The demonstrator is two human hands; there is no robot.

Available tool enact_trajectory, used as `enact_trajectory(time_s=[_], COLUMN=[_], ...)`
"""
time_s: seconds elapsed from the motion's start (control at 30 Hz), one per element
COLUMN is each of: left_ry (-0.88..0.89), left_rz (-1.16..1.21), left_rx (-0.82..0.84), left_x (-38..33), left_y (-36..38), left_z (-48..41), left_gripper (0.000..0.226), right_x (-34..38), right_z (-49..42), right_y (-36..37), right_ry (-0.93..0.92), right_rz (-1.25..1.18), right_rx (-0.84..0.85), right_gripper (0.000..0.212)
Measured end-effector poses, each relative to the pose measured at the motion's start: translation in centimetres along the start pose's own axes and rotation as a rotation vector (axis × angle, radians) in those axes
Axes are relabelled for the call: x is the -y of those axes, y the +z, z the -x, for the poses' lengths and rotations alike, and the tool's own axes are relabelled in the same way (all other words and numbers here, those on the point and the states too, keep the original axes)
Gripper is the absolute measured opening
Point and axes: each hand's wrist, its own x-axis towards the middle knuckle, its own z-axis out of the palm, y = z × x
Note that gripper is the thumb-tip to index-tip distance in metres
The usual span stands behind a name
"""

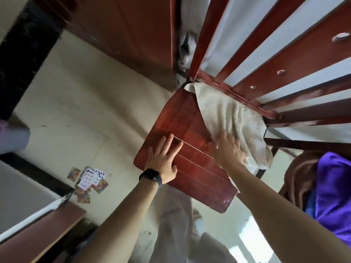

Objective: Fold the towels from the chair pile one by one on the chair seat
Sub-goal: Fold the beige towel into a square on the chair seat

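Observation:
A cream towel (233, 118) lies rumpled along the back and right side of the red-brown wooden chair seat (186, 122), one end hanging over the right edge. My right hand (228, 149) rests flat on the towel's near edge with fingers spread. My left hand (165, 158), a dark band on its wrist, lies flat on the bare seat to the left of the towel, fingers straight. A pile of towels, brown (298, 179) and purple (334, 188), sits at the right.
The slatted chair back (252, 59) rises behind the seat. A wooden door (133, 31) stands at the back left. Playing cards (89, 181) lie scattered on the pale floor. A wooden furniture edge (43, 223) juts in at lower left.

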Motion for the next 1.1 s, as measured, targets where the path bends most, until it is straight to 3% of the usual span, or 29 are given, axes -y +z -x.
enact_trajectory(time_s=[0.07,0.13,0.27,0.33,0.43,0.5,0.53,0.6,0.77,0.83,0.9,1.0,1.1], left_ry=[0.001,-0.033,-0.149,-0.149,-0.09,-0.048,-0.022,0.018,-0.063,-0.12,-0.056,0.04,0.05], left_rz=[0.01,0.074,0.367,0.517,0.629,0.7,0.722,0.752,0.983,1.156,1.183,1.141,1.112], left_rx=[0.038,0.099,0.108,0.083,0.094,0.095,0.1,0.148,0.312,0.461,0.544,0.471,0.237], left_x=[0.0,-0.5,-2.8,-4.7,-8.8,-12.0,-13.6,-16.5,-19.1,-20.0,-20.6,-20.3,-19.7], left_y=[-0.9,-2.5,-5.9,-7.8,-11.4,-14.4,-15.8,-18.4,-19.5,-20.5,-21.3,-22.8,-25.2], left_z=[0.1,0.2,2.0,4.6,9.6,13.8,16.1,20.7,27.1,30.0,32.6,35.0,36.1], left_gripper=[0.087,0.074,0.041,0.034,0.032,0.035,0.034,0.029,0.068,0.065,0.057,0.032,0.018], right_x=[-0.7,-1.3,-2.6,-4.0,-6.0,-6.8,-7.0,-7.3,-7.8,-8.2,-8.8,-9.5,-10.1], right_z=[0.6,2.1,8.2,12.4,19.5,24.5,27.3,32.0,42.7,45.8,48.2,50.5,52.1], right_y=[0.9,1.1,-2.9,-6.4,-12.4,-16.4,-18.2,-21.0,-24.5,-24.3,-23.9,-23.3,-23.3], right_ry=[-0.076,-0.085,0.106,0.174,0.129,0.005,-0.087,-0.239,-0.378,-0.433,-0.44,-0.4,-0.335], right_rz=[0.086,-0.027,-0.83,-1.101,-1.449,-1.629,-1.66,-1.693,-1.88,-1.98,-2.037,-2.08,-2.011], right_rx=[0.038,0.077,0.101,0.073,0.065,0.174,0.223,0.241,0.185,0.189,0.156,0.075,-0.094], right_gripper=[0.038,0.025,0.029,0.027,0.024,0.045,0.058,0.063,0.032,0.025,0.025,0.026,0.022])
